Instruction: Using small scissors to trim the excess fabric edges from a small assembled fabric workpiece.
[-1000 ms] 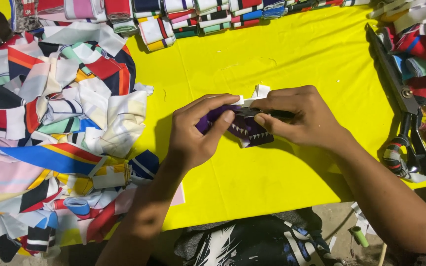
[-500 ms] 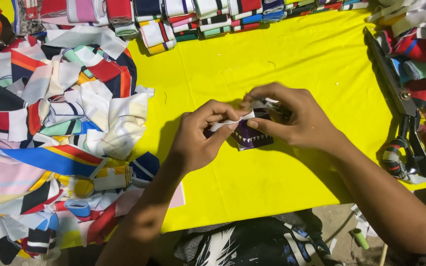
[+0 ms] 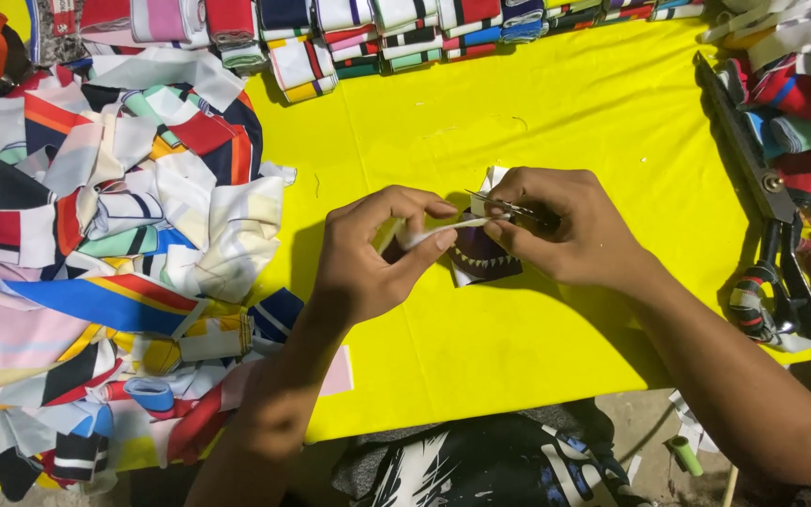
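Left hand (image 3: 373, 258) pinches a thin white strip (image 3: 445, 227) between thumb and forefinger, grip narrow and tight on its end. Right hand (image 3: 565, 230) is closed around a small metal snipping tool (image 3: 509, 207), blades meeting the strip's other end; the handle is hidden in the fist, so the exact tool type is hard to tell. Under both hands lies a small dark purple fabric piece (image 3: 482, 258) with a white stitched edge, mid-table on the yellow table cover (image 3: 556, 113). Left of it, a loose heap of striped fabric scraps (image 3: 114, 244). Along the far edge, a row of folded striped pieces (image 3: 368, 28). At right, large black shears (image 3: 762, 207) beside more rolled cloth (image 3: 800, 103).
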